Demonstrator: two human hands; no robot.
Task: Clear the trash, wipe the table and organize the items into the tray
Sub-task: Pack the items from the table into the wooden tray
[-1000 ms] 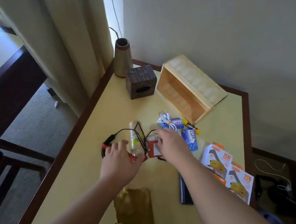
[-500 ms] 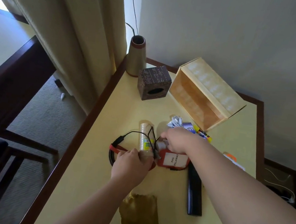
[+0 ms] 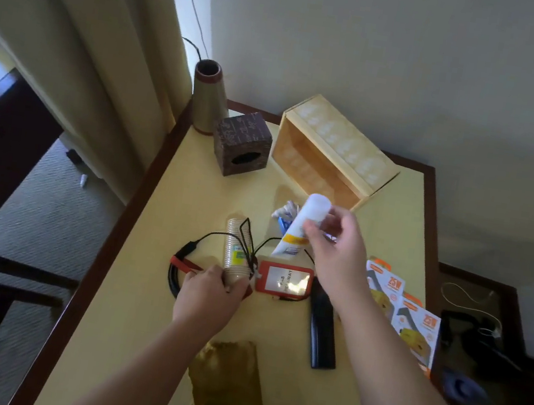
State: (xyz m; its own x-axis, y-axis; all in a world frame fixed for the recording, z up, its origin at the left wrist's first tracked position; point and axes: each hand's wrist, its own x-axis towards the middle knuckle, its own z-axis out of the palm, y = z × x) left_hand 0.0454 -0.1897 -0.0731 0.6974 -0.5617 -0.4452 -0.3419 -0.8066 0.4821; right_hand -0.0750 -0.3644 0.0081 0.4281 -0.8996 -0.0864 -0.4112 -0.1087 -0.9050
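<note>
The right hand (image 3: pixel 335 247) has a white tube (image 3: pixel 301 231) lifted off the bench (image 3: pixel 128 285), its grip closed round the upper part near the cap, thumb and fingers pinching it so the printed yellow-banded end hangs down and toward the left. It looks held that way to carry it off to the wooden tray (image 3: pixel 332 153), which lies on its side just beyond the grip, open face toward the person.

The left hand (image 3: pixel 207 294) grips the near end of a stack of paper cups (image 3: pixel 234 249) lying flat on the bench, fingers curled round it, probably to steady or gather it out of the black cord (image 3: pixel 204 238) looped over it.

Just below the right grip lies a red card holder (image 3: pixel 283 279), and nearer the person a black remote (image 3: pixel 322 332). To the right of the grip sit 2 orange-and-white boxes (image 3: pixel 402 309).

The tube is smooth, white and soft-walled by the look of it, with a broad round cap.
</note>
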